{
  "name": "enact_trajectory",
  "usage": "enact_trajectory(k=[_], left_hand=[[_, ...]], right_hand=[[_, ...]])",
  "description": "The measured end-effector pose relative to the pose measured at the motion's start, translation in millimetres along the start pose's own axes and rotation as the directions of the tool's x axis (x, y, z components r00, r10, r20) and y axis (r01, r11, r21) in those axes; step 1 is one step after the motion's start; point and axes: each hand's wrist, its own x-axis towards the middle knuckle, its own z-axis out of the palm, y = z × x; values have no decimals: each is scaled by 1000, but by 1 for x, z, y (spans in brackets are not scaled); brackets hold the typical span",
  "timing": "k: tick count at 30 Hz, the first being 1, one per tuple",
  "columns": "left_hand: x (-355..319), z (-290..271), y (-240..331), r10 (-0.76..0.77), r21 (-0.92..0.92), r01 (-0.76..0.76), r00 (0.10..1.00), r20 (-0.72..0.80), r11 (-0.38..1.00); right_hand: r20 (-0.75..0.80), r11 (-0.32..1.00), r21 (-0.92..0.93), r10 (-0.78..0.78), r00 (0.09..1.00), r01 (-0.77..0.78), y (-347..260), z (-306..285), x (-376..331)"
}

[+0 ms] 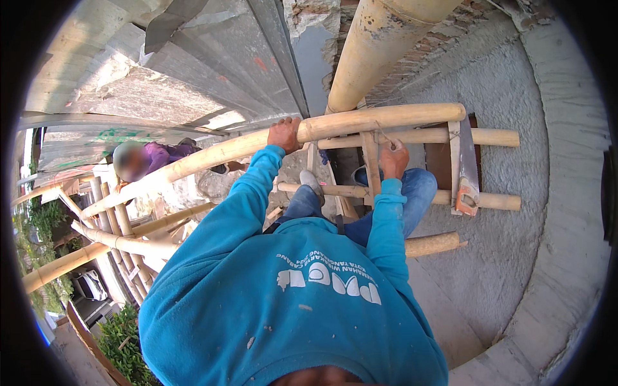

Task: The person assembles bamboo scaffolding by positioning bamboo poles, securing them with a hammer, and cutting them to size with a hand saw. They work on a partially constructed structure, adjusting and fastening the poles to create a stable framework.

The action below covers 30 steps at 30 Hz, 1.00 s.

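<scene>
My left hand (284, 135) is closed over the top of a long bamboo pole (212, 156), which slants from the far left up to the right. Below that pole's right part, my right hand (394, 159) is clenched beside an upright wooden strut (371, 161). A thin strand, wire or cord, appears to run from the pole into its fingers; the rest is hidden in the fist. A handsaw (467, 193) with an orange handle hangs blade-up from the pole's right end, against another strut. Two lower bamboo poles cross behind my right hand and knee.
A thick bamboo post (370, 55) rises ahead by a brick wall. Another person (154, 157) in purple is at the left beside the long pole. More bamboo poles cross at lower left. A rough grey cement wall (515, 128) curves along the right. Metal sheeting (193, 71) stands upper left.
</scene>
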Motion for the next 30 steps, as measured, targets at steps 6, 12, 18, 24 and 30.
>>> enact_trajectory(k=[6, 12, 18, 24, 30], left_hand=[[-1, 3, -4, 17, 8, -17, 999, -30, 1000], [0, 1, -2, 0, 3, 0, 1000, 28, 1000], [2, 3, -2, 45, 7, -45, 998, -40, 999], [3, 6, -6, 25, 3, -25, 1000, -8, 1000], [3, 4, -3, 19, 13, -19, 1000, 2, 1000]], right_hand=[[-9, 996, -66, -58, 998, 57, -2, -8, -27], [71, 999, -11, -42, 997, 43, -8, 8, -25], [51, 998, -46, -37, 998, 39, 10, 46, -26], [85, 996, 85, 0, 996, -7, 23, 53, -32], [47, 996, 62, 60, 997, -63, 29, 64, -43]])
